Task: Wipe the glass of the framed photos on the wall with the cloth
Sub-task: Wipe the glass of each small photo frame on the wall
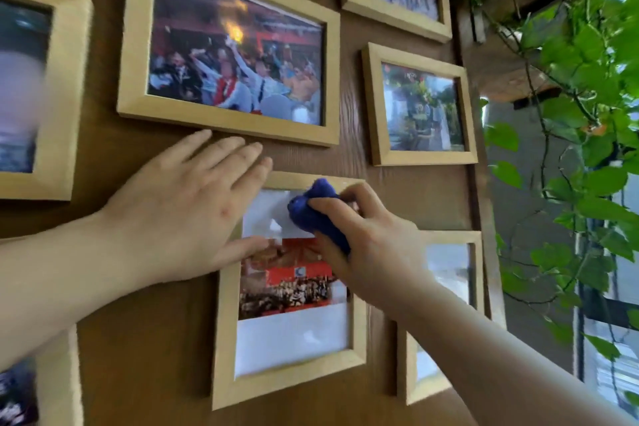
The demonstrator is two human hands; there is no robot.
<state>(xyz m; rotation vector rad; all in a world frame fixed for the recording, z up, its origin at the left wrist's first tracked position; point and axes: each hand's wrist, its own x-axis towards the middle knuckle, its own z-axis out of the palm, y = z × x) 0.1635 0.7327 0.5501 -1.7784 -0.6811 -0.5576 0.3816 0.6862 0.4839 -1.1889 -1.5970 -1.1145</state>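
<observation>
Fig.: wood-panelled wall (349,156) w/ several light wooden frames, leafy vine (587,114) at right. We worked on the lower-centre framed photo (294,339), upright format, long axis vertical. Our left hand (183,211) lay flat and open, fingers spread, on the wall and over the frame's upper-left corner, apparently steadying it. Our right hand (373,245) was closed around the bunched blue cloth (314,214), pressed to the glass near the top, just right of the left thumb. Most of the unwiped glass lay below the cloth, so we judged the next stroke should run downward along the long axis; right hand nearer. Other frames lay above, left and right.
</observation>
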